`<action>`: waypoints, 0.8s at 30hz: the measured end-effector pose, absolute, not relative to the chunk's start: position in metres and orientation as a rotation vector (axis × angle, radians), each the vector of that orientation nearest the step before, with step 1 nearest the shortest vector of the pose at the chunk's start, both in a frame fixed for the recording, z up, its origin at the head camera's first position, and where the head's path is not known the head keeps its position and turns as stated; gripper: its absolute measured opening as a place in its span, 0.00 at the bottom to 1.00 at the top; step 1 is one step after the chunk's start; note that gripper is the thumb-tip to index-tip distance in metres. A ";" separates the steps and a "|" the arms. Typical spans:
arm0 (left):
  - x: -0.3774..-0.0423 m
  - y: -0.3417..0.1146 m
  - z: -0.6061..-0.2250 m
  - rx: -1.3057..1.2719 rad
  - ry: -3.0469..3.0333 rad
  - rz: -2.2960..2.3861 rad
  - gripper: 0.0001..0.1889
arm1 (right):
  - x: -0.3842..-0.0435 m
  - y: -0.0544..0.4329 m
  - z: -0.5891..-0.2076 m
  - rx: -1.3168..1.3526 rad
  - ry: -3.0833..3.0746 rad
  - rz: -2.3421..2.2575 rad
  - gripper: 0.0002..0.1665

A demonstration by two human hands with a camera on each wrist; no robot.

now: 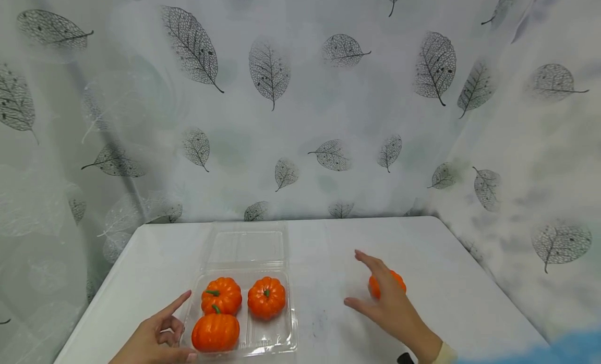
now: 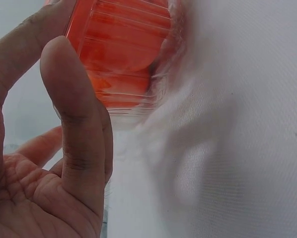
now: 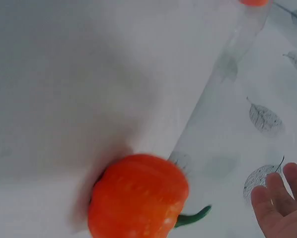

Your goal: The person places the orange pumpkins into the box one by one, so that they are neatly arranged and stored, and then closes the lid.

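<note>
A clear plastic clamshell box [image 1: 267,342] sits on the table with its lid laid back. In it are two orange toy pumpkins on the left, one in front of the other [image 1: 216,332], and a third pumpkin [image 1: 266,298] on the right. My left hand [image 1: 157,335] is at the box's front left corner, index finger stretched along the side and thumb at the front; other fingers bend loosely. My right hand [image 1: 387,304], fingers spread, hovers by another pumpkin [image 3: 138,198] at the right, partly covering it in the head view. That pumpkin has a green stem [image 3: 194,217].
A white table [image 1: 328,280] carries everything. Behind it and at both sides hangs a pale curtain [image 1: 305,108] printed with dark leaves. The raised clear lid [image 1: 246,246] lies toward the table's back edge.
</note>
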State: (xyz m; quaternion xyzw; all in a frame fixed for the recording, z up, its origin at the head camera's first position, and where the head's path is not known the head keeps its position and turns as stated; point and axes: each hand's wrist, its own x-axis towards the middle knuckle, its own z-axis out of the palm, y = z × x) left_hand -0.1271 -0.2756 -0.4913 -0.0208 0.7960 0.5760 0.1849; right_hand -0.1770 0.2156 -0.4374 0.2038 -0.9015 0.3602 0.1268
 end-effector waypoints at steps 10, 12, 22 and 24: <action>-0.127 -0.274 -0.488 -0.078 2.249 1.613 0.59 | -0.192 0.267 -0.439 0.501 -2.570 1.000 0.82; -0.126 -0.274 -0.487 -0.082 2.245 1.612 0.59 | -0.194 0.273 -0.440 0.497 -2.569 1.007 0.83; -0.129 -0.277 -0.493 -0.052 2.237 1.624 0.59 | -0.200 0.292 -0.452 0.408 -2.699 1.132 0.83; -0.129 -0.278 -0.496 -0.059 2.240 1.619 0.60 | -0.201 0.295 -0.454 0.382 -2.733 1.181 0.83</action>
